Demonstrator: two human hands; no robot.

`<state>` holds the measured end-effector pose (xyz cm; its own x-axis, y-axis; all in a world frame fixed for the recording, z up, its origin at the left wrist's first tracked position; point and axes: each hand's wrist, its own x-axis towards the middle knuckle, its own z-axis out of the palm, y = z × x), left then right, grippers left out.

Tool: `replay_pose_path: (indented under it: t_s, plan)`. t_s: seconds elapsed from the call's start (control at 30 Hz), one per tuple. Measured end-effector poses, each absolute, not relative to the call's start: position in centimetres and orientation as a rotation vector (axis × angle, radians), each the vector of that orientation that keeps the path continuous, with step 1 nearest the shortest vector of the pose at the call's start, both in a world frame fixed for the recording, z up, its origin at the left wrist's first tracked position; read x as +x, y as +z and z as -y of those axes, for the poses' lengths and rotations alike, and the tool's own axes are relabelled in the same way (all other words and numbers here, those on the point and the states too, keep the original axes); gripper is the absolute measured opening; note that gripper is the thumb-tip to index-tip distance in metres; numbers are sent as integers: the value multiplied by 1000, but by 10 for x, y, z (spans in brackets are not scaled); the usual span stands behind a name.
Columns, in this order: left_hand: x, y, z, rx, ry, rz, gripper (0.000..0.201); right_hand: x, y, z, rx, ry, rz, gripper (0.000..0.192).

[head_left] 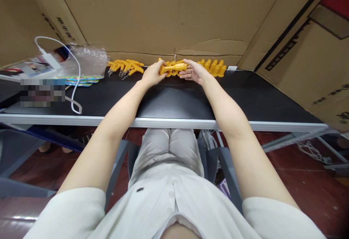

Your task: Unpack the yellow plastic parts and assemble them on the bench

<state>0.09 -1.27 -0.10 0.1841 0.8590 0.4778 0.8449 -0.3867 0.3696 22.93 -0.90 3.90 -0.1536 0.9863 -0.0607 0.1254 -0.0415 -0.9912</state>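
Observation:
Above the far part of the black table (180,102), a ribbed yellow plastic piece (178,67) lies sideways between my two hands. Thumb and fingers of my left hand (152,73) are closed around its left end. My right hand (196,72) has the right end between thumb and fingers, its palm turned inward and the lower fingers loosely curled. Behind and below the held piece stand more yellow pieces (172,73), partly hidden. To the left lies a pile of yellow handles with metal spirals (128,66). Yellow cylinders (215,68) stand in rows beside my right hand.
A cardboard wall (169,17) closes off the back of the table. At the left lie clear plastic bags (89,59), colourful packets (84,81) and a white cable (79,68) with its adapter (51,60). A metal rail (174,123) runs along the front edge.

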Motion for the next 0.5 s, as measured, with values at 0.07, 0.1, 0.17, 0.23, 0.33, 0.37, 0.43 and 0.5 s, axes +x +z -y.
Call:
replay_pose_path:
  t_s: [0.07,0.1,0.17,0.23,0.33,0.37,0.43,0.5]
  plan:
    - [1,-1,12,2411,1017,-1715,50,228,39,10,-1261,1303,1380,46]
    - [1,-2,12,2422,1035,-1705,51,228,39,10,-1261,1300,1379,47]
    - [1,-2,12,2438,1062,-1682,54,227,39,10,-1254,1288,1391,50]
    - [0,-2,12,2441,1081,-1657,57,228,38,7,-1234,1270,1419,53]
    - [-3,-1,12,2417,1123,-1641,67,231,36,-1,-1200,1222,1437,56]
    - [-5,0,11,2403,1136,-1647,70,233,35,-4,-1192,1196,1430,57]
    - [-10,-1,10,2376,1145,-1676,73,236,34,-11,-1182,1136,1394,58]
    - [-13,-2,8,2358,1126,-1713,71,237,33,-17,-1165,1086,1313,52]
